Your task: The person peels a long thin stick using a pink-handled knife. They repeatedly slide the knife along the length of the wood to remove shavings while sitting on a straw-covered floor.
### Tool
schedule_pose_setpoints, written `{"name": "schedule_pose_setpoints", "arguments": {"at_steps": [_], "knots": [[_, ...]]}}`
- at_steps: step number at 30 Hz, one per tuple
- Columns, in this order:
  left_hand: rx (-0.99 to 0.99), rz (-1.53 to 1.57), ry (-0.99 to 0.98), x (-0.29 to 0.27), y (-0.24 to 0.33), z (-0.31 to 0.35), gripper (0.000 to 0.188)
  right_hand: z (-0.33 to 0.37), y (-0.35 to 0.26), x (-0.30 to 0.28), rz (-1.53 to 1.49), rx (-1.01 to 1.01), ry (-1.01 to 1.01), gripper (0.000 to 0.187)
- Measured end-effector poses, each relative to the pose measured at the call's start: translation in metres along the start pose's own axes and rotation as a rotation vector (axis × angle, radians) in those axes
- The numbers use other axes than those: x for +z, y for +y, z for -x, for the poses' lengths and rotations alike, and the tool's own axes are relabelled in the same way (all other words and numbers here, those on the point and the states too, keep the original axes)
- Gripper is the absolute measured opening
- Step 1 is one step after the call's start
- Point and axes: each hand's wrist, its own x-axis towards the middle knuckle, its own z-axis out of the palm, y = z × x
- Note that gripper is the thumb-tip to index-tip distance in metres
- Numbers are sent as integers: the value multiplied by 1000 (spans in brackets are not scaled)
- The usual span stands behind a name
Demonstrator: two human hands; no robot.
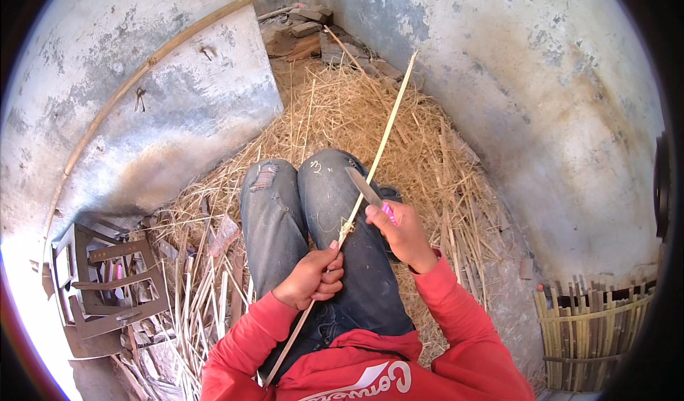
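A long, pale bamboo strip [391, 122] slants across my lap, its far end rising away from me to the right. My left hand [311, 278] is closed around its lower part, thumb on top, just below a knot with curled shavings [346, 228]. In my right hand [406, 238] is a knife with a pink handle, its fingers wrapped round the grip. The knife's blade [364, 186] crosses the strip above the knot and seems to touch it. Below my left hand the strip runs on toward my waist.
Straw-like shavings [342, 123] cover the floor ahead. Weathered walls [541, 116] stand close on both sides. At left are a dark wooden frame [117, 287] and a long curved pole [153, 59]; at lower right, a slatted basket [595, 333]. Bricks [306, 29] lie in the far corner.
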Motion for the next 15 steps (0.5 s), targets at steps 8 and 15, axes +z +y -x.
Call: {"name": "schedule_pose_setpoints", "arguments": {"at_steps": [8, 15], "knots": [[187, -249, 311, 15, -6, 4, 47, 9, -12, 23, 208, -178, -15, 34], [147, -60, 178, -2, 9, 21, 47, 8, -11, -8, 103, -213, 175, 22]]}}
